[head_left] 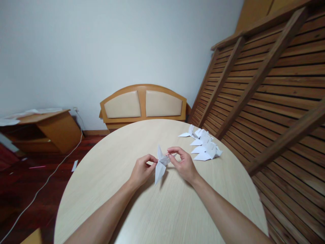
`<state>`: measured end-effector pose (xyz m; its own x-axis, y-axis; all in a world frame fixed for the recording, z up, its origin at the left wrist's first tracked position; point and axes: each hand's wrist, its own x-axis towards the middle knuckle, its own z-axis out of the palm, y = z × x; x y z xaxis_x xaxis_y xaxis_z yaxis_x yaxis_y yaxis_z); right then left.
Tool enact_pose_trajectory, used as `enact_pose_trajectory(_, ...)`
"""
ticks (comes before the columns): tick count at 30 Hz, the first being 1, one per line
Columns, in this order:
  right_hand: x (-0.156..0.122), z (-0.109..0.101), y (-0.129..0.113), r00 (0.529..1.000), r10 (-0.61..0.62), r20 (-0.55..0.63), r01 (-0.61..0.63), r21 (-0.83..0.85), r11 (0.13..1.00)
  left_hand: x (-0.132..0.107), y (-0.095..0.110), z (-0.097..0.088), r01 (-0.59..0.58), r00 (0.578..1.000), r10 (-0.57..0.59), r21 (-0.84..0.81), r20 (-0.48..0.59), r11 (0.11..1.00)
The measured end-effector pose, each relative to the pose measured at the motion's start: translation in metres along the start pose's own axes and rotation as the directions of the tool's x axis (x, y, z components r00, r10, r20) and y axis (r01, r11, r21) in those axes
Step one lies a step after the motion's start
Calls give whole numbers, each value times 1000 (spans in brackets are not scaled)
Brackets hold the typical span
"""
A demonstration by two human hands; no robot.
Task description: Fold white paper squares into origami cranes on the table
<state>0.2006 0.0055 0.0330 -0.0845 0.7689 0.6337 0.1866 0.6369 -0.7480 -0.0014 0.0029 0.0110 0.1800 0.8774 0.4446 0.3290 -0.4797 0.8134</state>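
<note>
A white folded paper crane (160, 165) is held just above the middle of the table, its two wings spread toward and away from me. My left hand (144, 169) pinches its left end between thumb and fingers. On the other side, my right hand (183, 164) has thumb and fingertips closed on the crane's right end, partly covering it. Several more white paper cranes (205, 149) sit close together in a row on the right of the table, beyond my right hand.
The round pale wood table (101, 189) fills the foreground. A wooden headboard (143, 101) with cream panels stands behind it. Wooden slats (254, 95) lean along the right. At left are a low cabinet (58, 132), a white cable (54, 171) and a paper scrap (74, 165).
</note>
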Motion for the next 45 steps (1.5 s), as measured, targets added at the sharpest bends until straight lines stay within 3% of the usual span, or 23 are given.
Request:
enact_pose_trajectory(10, 2, 0, 5, 995, 99, -7, -99, 56, 994, -1, 2, -2, -49, 998, 45, 107, 41, 993)
enact_pose_trajectory(16, 2, 0, 8, 986, 155, 58, -162, 133, 978, -1, 4, -3, -55, 998, 53, 105, 23, 993)
enact_pose_trajectory(31, 3, -2, 2, 994, 111, 20, -112, 99, 989, 0, 3, -2, -33, 999, 31, 75, 18, 997)
enact_pose_trajectory(36, 1, -2, 7, 990, 126, 56, -132, 116, 984, 0, 2, -1, -25, 1000, 25, 52, -11, 998)
enact_pose_trajectory(45, 4, -4, 13, 991, 130, 2, -129, 135, 982, 0, 5, -1, 5, 1000, -5, 4, -22, 1000)
